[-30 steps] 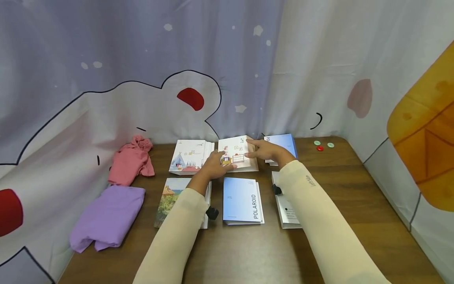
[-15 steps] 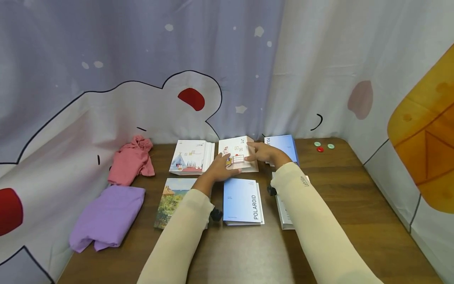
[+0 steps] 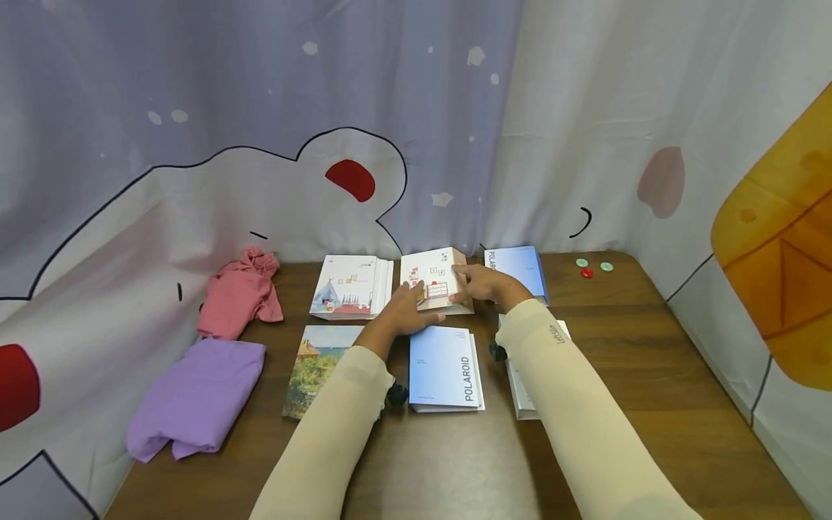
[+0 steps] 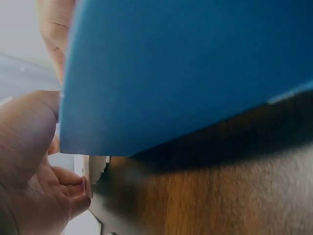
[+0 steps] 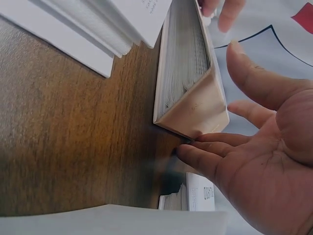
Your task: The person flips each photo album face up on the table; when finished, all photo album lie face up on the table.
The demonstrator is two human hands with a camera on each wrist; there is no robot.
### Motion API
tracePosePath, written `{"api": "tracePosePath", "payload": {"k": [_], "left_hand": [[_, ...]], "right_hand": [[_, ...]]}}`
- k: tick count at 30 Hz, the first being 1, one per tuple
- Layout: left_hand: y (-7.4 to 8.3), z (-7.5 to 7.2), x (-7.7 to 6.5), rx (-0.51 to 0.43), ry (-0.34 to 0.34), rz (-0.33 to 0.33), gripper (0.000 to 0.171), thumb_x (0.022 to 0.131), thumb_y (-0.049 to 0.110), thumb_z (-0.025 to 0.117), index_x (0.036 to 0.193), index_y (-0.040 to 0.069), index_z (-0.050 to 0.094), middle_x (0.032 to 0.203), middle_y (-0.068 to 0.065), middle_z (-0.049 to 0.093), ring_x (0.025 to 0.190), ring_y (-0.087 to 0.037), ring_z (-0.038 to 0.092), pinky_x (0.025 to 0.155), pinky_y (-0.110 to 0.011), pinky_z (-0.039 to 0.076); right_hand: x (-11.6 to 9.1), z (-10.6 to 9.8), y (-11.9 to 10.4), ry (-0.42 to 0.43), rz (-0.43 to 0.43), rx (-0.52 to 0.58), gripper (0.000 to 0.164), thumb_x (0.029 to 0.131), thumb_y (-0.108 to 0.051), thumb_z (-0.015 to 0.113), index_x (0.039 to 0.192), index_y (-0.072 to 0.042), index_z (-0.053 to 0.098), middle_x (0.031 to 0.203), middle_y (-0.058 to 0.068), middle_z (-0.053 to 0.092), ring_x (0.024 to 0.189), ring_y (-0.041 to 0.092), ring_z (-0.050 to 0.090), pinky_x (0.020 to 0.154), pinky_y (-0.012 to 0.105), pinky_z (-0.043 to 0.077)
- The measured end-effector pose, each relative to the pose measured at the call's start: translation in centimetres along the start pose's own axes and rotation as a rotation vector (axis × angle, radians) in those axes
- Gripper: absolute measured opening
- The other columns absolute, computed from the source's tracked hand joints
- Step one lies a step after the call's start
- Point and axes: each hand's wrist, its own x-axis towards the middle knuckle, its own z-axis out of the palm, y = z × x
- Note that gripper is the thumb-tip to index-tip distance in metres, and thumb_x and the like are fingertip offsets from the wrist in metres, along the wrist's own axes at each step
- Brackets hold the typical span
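Note:
A photo album with an illustrated white cover (image 3: 425, 267) lies in the middle of the back row. My left hand (image 3: 403, 310) rests at its front left corner, fingers over the cover and thumb stretched to the right along the front edge. On the other side my right hand (image 3: 484, 282) touches the album's right edge. The right wrist view shows those fingers nearly straight, their tips against the beige spine (image 5: 195, 107), with page sleeves (image 5: 183, 54) beside it. In front lies a blue POLAROID album (image 3: 442, 368), which fills much of the left wrist view.
Left of the held-at album sits another illustrated album (image 3: 344, 285); right of it, a blue one (image 3: 520, 267). A landscape-covered book (image 3: 312, 368) and a white album (image 3: 520, 383), partly under my sleeves, lie in front. Pink cloth (image 3: 240, 296), purple cloth (image 3: 198, 397) and small discs (image 3: 587, 273) flank them.
My left hand has shifted a little right and toward me over the album's front corner. The fingers of my right hand have drawn in at the right edge. The albums stay about where they were.

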Motion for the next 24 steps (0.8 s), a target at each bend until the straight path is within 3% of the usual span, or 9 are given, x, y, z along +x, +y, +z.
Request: {"api": "tracePosePath", "payload": {"k": [9,16,21,24], "left_hand": [[-0.5,-0.5,0.3,0.017,-0.013,0.021,0.107,0.099,0.071,0.062,0.176,0.009,0.02,0.181,-0.025,0.022,0.171,-0.042,0.019,0.137,-0.058,0.023],[-0.9,-0.4,0.5,-0.025,-0.034,0.041,0.11,0.098,0.069,0.065,0.177,0.01,0.015,0.182,-0.023,0.021,0.171,-0.042,0.017,0.138,-0.059,0.022],[-1.1,-0.3,0.5,0.002,-0.032,0.05,0.111,0.098,0.069,0.065,0.176,0.009,0.015,0.182,-0.02,0.024,0.17,-0.04,0.022,0.137,-0.057,0.024],[-0.9,-0.4,0.3,0.012,-0.032,0.05,0.111,0.097,0.069,0.065,0.177,0.011,0.015,0.181,-0.021,0.025,0.17,-0.041,0.023,0.137,-0.057,0.024]], "right_hand": [[-0.2,-0.6,-0.7,0.043,-0.033,-0.102,0.091,0.102,-0.012,0.076,0.176,-0.023,0.025,0.181,0.021,0.023,0.168,0.043,0.024,0.136,0.061,0.024],[-0.3,-0.8,-0.5,0.065,-0.022,-0.01,0.097,0.098,-0.015,0.082,0.176,-0.028,0.025,0.183,0.019,0.02,0.168,0.043,0.024,0.135,0.062,0.026],[-0.2,-0.6,0.0,0.053,-0.027,0.055,0.109,0.095,-0.014,0.086,0.177,-0.03,0.016,0.183,0.018,0.021,0.153,0.039,0.041,0.132,0.059,0.033],[-0.1,-0.5,0.0,0.059,-0.033,0.073,0.113,0.093,-0.014,0.088,0.177,-0.031,0.015,0.182,0.019,0.022,0.147,0.039,0.045,0.131,0.059,0.034]]}}
